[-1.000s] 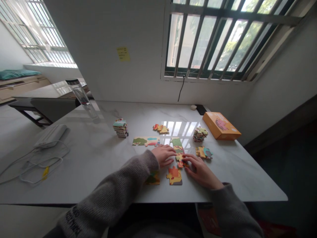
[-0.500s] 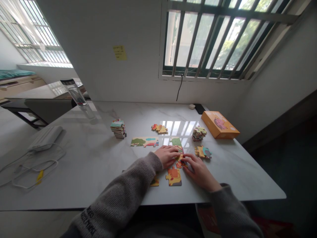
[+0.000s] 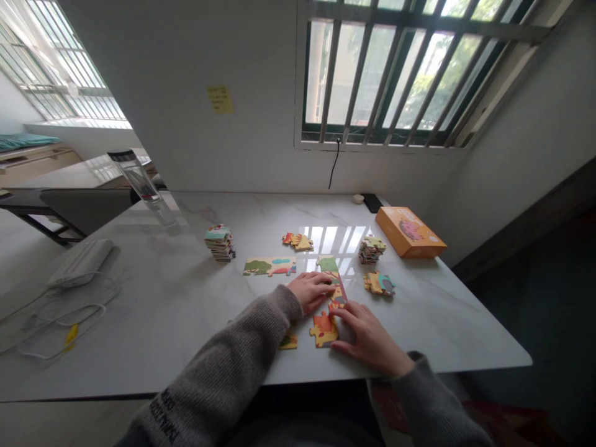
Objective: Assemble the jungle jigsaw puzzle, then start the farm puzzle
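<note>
From the head camera, the right hand (image 3: 365, 340) has drawn back from the middle of the puzzle towards the near edge of the worktop (image 3: 419, 347). It now lies open, fingers spread, with its fingertips just beside the orange-and-yellow jigsaw piece (image 3: 323, 330). Half a second ago it was curled over the small pieces higher up. The left hand (image 3: 310, 292) lies loosely curled against the left side of the upright jigsaw strip (image 3: 336, 282), much where it was; whether it pinches anything cannot be told. The strip's lower end now shows uncovered. Around them lie a long assembled strip (image 3: 269, 267), a small jigsaw piece (image 3: 288, 341), two jigsaw stacks (image 3: 220, 243) (image 3: 371, 250), two loose clusters (image 3: 298, 241) (image 3: 379, 284) and an orange box (image 3: 410, 233).
</note>
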`<state>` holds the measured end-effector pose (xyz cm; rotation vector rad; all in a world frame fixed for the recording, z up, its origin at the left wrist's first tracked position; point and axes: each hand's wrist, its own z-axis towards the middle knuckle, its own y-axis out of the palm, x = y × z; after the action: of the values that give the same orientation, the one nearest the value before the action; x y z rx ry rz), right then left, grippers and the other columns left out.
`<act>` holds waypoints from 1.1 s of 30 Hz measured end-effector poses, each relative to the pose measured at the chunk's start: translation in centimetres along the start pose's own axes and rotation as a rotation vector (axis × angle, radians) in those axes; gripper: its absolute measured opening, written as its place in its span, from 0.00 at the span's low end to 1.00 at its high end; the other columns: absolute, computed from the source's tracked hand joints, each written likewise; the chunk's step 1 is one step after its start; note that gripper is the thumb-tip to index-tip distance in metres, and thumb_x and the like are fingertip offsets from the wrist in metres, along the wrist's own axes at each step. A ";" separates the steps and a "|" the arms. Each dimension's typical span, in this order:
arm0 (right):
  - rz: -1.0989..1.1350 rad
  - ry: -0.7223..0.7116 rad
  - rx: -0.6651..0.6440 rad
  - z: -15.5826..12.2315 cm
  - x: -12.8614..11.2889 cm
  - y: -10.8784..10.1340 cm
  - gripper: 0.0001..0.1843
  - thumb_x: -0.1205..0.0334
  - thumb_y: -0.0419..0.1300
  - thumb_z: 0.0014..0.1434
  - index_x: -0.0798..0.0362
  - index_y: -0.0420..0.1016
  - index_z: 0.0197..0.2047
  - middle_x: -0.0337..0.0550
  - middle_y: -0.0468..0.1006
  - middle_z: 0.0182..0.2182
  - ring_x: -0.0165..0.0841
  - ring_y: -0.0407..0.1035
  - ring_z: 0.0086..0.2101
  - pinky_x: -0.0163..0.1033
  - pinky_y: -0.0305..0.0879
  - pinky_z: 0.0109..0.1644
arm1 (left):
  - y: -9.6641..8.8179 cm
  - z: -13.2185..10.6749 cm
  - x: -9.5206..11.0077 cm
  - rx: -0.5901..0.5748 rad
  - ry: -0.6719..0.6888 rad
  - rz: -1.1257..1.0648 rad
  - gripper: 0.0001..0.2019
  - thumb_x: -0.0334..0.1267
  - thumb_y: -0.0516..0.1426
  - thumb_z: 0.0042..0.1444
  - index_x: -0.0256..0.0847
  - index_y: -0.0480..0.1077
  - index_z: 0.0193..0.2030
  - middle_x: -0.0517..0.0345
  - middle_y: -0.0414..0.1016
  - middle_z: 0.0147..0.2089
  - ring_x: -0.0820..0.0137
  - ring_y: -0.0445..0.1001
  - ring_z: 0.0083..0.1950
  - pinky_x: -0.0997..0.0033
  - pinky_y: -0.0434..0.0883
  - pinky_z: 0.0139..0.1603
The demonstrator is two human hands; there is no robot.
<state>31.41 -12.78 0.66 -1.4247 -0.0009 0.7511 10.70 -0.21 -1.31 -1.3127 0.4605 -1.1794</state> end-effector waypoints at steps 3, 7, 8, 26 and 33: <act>0.004 0.025 -0.054 0.1 -0.4 0.1 0.27 0.53 0.71 0.53 0.48 0.71 0.54 0.49 0.74 0.48 0.45 0.69 0.47 0.52 0.67 0.53 | 0.3 0.0 -0.1 0.008 -0.014 0.004 0.18 0.35 0.55 0.63 0.49 0.70 0.60 0.57 0.70 0.64 0.59 0.66 0.66 0.51 0.66 0.64; 0.085 0.062 -0.101 -0.2 -0.4 -0.4 0.29 0.56 0.74 0.49 0.48 0.70 0.52 0.48 0.72 0.51 0.45 0.68 0.50 0.50 0.66 0.55 | 0.6 0.0 -0.4 0.027 -0.004 0.003 0.18 0.35 0.56 0.63 0.49 0.70 0.59 0.56 0.71 0.63 0.59 0.67 0.65 0.51 0.67 0.64; 0.103 0.076 -0.101 -0.3 -0.3 -0.5 0.29 0.58 0.74 0.49 0.48 0.70 0.52 0.48 0.71 0.51 0.45 0.67 0.51 0.49 0.66 0.56 | 0.7 0.0 -0.5 0.031 0.000 0.002 0.18 0.35 0.56 0.63 0.49 0.70 0.59 0.56 0.71 0.63 0.59 0.67 0.65 0.51 0.67 0.64; 0.106 0.116 -0.157 -1.4 2.2 -3.4 0.24 0.60 0.67 0.57 0.44 0.73 0.57 0.46 0.71 0.47 0.41 0.68 0.48 0.48 0.66 0.56 | -0.2 -0.2 0.6 -0.017 -0.002 0.004 0.27 0.55 0.61 0.57 0.45 0.68 0.60 0.48 0.67 0.65 0.53 0.64 0.67 0.49 0.63 0.66; 0.070 0.077 -0.165 -1.3 1.6 -3.5 0.22 0.61 0.64 0.57 0.42 0.74 0.56 0.45 0.73 0.46 0.41 0.69 0.47 0.49 0.67 0.55 | -0.1 -0.2 0.6 -0.013 -0.008 0.000 0.28 0.56 0.61 0.56 0.45 0.67 0.60 0.47 0.68 0.65 0.52 0.64 0.67 0.48 0.62 0.67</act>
<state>34.82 -13.02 2.81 -1.6167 0.0476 0.7672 10.73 -0.77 -1.07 -1.3282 0.4629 -1.1724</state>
